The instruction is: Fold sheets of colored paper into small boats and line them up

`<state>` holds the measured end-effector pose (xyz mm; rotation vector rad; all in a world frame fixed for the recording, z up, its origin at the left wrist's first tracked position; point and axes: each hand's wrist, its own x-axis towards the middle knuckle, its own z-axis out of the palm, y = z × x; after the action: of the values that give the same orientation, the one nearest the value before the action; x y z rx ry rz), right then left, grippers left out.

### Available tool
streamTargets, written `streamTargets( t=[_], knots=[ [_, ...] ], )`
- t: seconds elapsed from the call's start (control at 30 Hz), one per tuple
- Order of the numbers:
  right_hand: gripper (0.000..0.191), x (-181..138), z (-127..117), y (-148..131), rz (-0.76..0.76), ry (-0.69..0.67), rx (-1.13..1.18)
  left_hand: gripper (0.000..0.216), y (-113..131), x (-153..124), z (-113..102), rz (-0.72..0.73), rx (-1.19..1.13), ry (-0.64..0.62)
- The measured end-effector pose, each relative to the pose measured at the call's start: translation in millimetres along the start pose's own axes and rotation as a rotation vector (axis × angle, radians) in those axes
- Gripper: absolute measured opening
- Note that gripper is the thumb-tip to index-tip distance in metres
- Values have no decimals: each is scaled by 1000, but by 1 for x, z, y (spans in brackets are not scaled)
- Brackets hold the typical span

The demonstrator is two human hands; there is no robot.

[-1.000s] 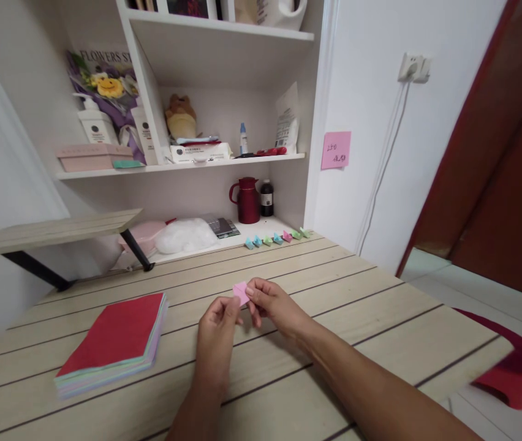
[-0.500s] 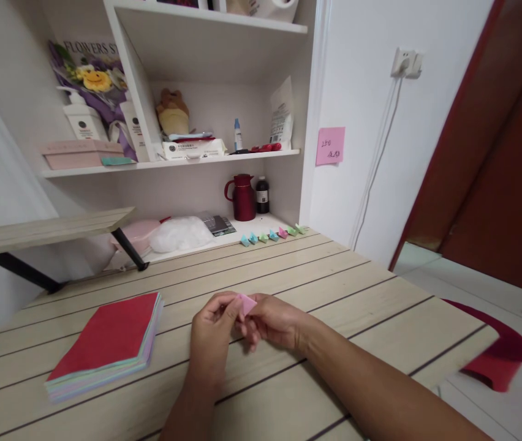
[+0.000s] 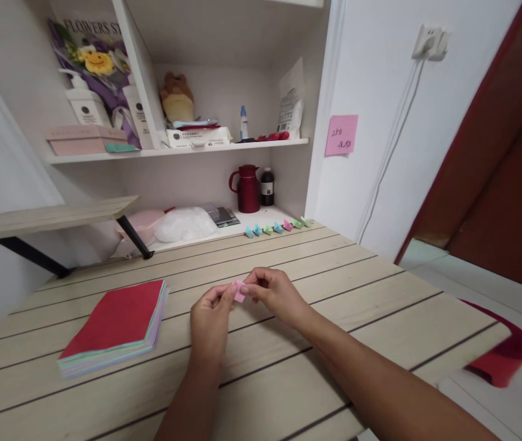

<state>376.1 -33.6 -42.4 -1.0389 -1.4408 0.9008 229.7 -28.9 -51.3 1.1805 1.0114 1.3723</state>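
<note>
A small piece of folded pink paper (image 3: 239, 294) is held just above the middle of the table. My left hand (image 3: 212, 309) pinches its left side between thumb and fingers. On the opposite side my right hand (image 3: 276, 294) grips it, the thumb lying across the paper's upper right part. Fingers cover much of the paper, so its exact folded shape is hard to make out. To the left lies a stack of coloured paper (image 3: 116, 318) with a red sheet on top. Several small folded paper figures (image 3: 278, 227) in blue, green and pink stand in a row along the table's back edge.
The slatted wooden table (image 3: 334, 294) meets a white shelf unit (image 3: 224, 156) at the back. On its lower level stand a red jug (image 3: 248, 190) and a dark bottle (image 3: 267, 187). A small raised wooden shelf (image 3: 54, 217) is at left, a red stool (image 3: 504, 355) at right.
My right hand has risen and turned, its thumb now over the pink paper, where before its fingers hung below. The paper shows smaller between the hands. The camera view has shifted slightly.
</note>
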Motion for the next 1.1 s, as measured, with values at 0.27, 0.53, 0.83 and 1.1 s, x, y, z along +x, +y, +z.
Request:
streamTargets(
  t=[0.27, 0.53, 0.83, 1.1],
  knots=[
    [35, 3, -5, -1, 77, -18, 136, 37, -2, 0, 1, -51, -25, -113],
    [34, 3, -4, 1, 11, 6, 103, 23, 1, -1, 3, 30, 98, -90],
    [33, -2, -2, -2, -166, 114, -113, 9, 1, -9, 7, 243, 314, 45],
    [18, -1, 2, 0, -255, 132, -168, 14, -3, -5, 2, 310, 379, 57]
  ],
)
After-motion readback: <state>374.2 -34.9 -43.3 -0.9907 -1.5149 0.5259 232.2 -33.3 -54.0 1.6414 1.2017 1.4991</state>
